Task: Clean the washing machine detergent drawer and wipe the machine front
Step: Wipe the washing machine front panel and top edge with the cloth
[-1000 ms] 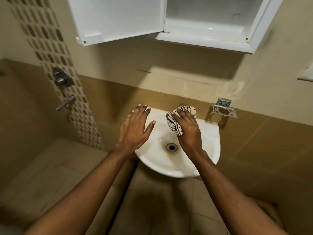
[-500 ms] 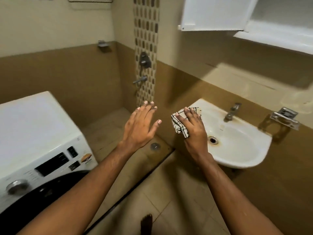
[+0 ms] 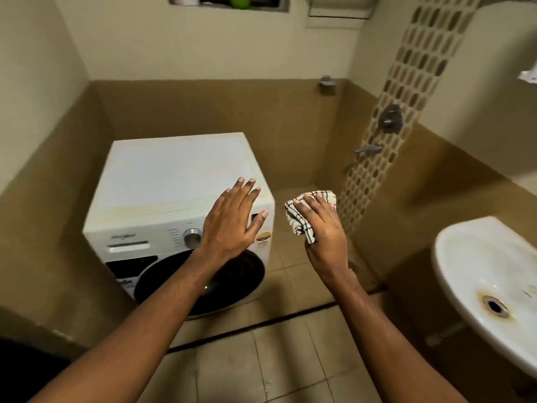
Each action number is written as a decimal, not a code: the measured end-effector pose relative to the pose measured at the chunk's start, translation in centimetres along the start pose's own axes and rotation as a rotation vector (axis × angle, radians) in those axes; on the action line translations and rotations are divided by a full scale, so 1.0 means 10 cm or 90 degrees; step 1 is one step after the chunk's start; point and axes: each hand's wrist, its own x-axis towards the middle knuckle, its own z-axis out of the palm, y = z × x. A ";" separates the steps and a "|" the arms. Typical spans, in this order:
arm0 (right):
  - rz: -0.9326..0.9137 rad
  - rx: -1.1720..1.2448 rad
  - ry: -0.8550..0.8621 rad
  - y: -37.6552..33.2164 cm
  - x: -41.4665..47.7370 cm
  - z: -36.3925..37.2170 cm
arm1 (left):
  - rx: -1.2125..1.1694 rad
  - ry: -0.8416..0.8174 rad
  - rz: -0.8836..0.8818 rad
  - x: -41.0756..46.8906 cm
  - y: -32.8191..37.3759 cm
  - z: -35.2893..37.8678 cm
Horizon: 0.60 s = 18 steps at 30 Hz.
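I had swung from the sink (image 3: pixel 465 257), now at four o'clock, to the washing machine (image 3: pixel 174 181) at ten o'clock, its drawer (image 3: pixel 128 246) apparently closed, my left hand (image 3: pixel 229 222) straight-fingered, my right hand (image 3: pixel 322 228) gripping the cloth (image 3: pixel 299 219), so cleaning could start.

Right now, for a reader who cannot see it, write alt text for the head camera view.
A person's right hand holds a checked cloth beside a white washing machine, while the open left hand is held out toward its front. A white sink is at right.
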 end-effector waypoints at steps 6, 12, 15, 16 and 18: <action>-0.036 0.074 -0.061 -0.78 0.24 0.94 | 0.054 0.014 -0.079 -0.43 -1.06 -0.41; -0.012 0.125 -0.091 -1.53 0.32 1.67 | 0.081 -0.010 -0.109 -0.77 -2.00 -0.72; -0.045 0.140 -0.118 -1.77 0.36 1.96 | 0.088 -0.006 -0.118 -0.92 -2.38 -0.79; -0.052 0.144 -0.130 -1.84 0.37 2.04 | 0.087 -0.003 -0.118 -0.97 -2.49 -0.81; -0.062 0.147 -0.155 -1.95 0.38 2.19 | 0.087 -0.001 -0.123 -1.04 -2.68 -0.82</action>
